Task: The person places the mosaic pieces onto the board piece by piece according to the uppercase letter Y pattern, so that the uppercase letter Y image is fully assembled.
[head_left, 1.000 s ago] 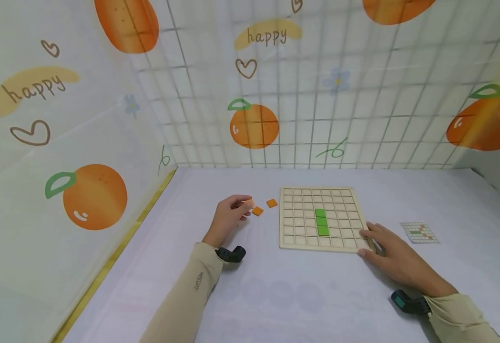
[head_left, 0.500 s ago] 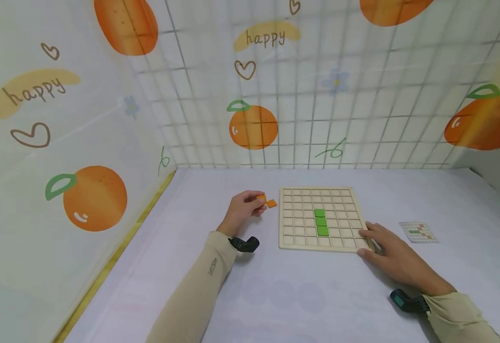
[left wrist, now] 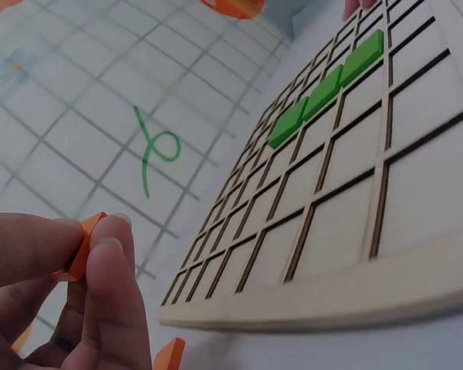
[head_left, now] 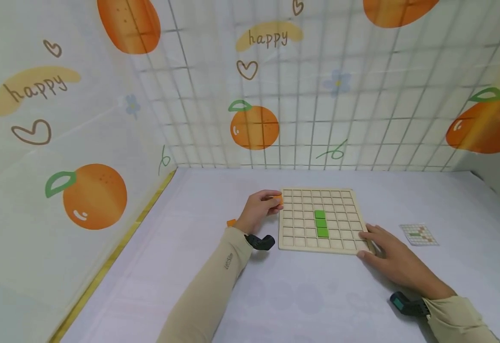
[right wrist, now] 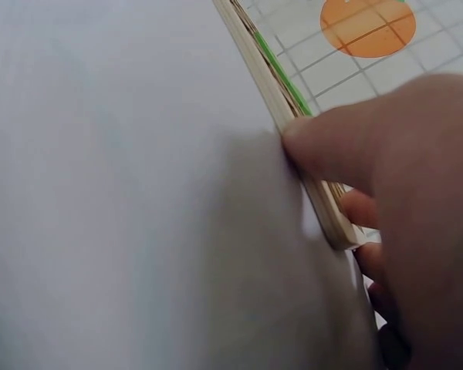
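My left hand (head_left: 259, 208) pinches a small orange square tile (left wrist: 83, 248) between thumb and fingers, right at the board's left edge. The board (head_left: 321, 250) is pale wood, cut into a grid of square cells, and lies flat on the table. Three green tiles (head_left: 321, 223) fill a short column near its middle. At its near right corner, my right hand (head_left: 397, 257) grips the board, the thumb against the front edge and the fingers at the right side. A loose orange tile (left wrist: 169, 354) lies on the table below my left fingers.
Another orange tile (head_left: 231, 222) shows partly behind the left wrist. A small card (head_left: 419, 235) printted with a coloured grid lies right of the board. Patterned sheeting (head_left: 207, 119) stands along the back and left of the white table (head_left: 310, 295).
My left hand has moved right with the orange tile, up to the board's left edge. One orange tile now shows left of the wrist. The right hand stays at the board's corner.
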`<move>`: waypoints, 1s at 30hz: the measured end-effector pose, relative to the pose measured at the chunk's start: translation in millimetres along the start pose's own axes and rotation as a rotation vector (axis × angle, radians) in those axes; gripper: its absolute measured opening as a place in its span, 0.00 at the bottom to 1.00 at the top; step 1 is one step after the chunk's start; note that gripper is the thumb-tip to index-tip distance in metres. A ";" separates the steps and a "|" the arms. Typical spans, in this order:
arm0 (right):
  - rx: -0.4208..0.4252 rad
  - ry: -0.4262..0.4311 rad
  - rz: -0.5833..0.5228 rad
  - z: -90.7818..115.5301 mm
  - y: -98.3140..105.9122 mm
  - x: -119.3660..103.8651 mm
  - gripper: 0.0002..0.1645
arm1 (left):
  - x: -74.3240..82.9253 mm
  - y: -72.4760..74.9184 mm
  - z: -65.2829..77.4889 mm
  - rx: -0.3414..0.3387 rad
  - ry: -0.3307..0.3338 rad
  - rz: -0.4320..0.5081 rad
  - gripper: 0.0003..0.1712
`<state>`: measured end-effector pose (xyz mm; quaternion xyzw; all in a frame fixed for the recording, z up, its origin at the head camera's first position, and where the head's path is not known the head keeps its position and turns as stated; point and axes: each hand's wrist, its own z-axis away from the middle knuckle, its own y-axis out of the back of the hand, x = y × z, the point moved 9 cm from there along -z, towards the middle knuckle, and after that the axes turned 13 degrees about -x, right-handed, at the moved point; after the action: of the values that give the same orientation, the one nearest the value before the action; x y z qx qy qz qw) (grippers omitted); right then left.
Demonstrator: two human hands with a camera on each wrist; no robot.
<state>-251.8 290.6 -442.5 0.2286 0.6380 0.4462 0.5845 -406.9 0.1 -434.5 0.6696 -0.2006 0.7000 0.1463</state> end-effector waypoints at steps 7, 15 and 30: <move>0.011 0.029 -0.013 -3.9 -1.5 -4.9 0.41 | -2.9 -6.3 -10.1 -0.009 0.006 0.029 0.20; 0.006 0.002 0.014 -0.9 -1.4 -3.3 0.41 | -7.2 -21.3 -18.4 -0.031 0.034 0.035 0.21; -0.009 -0.029 -0.011 0.5 -2.3 0.9 0.44 | -4.9 -47.6 -28.5 -0.083 0.077 -0.374 0.24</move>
<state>-251.0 290.3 -444.9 0.2288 0.6284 0.4425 0.5974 -409.1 55.7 -436.0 0.6612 -0.0955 0.6769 0.3090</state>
